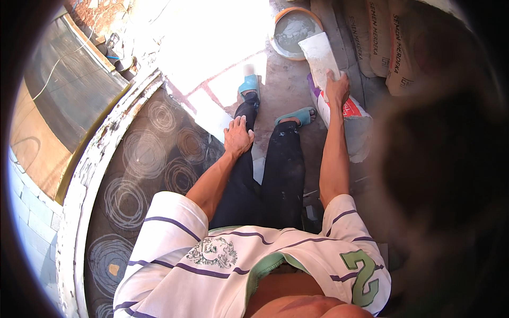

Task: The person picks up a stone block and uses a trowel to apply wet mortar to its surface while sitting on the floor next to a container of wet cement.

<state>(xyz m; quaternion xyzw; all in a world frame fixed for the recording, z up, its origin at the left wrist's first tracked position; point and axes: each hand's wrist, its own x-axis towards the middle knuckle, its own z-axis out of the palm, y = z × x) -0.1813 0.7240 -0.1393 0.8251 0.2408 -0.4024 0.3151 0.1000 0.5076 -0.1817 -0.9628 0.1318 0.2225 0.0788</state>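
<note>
My right hand [337,86] grips a flat, pale rectangular slab [316,53] smeared with white material, tilted toward an orange-rimmed round tub [287,33] of grey wet mixture. Under that hand lies a sack [354,135] with red, white and purple printing, partly hidden by my right arm. My left hand [238,137] rests on my left leg, fingers spread, holding nothing. Both my feet are in light blue sandals, beyond and beside my left hand.
Stacked brown paper sacks [379,37] stand at the upper right. A long white-streaked edge [94,175] runs along the left, beside a dark surface [108,222] with chalky circles. Boards [79,69] and a thin cable lie farther left. A blurred dark shape covers much of the right.
</note>
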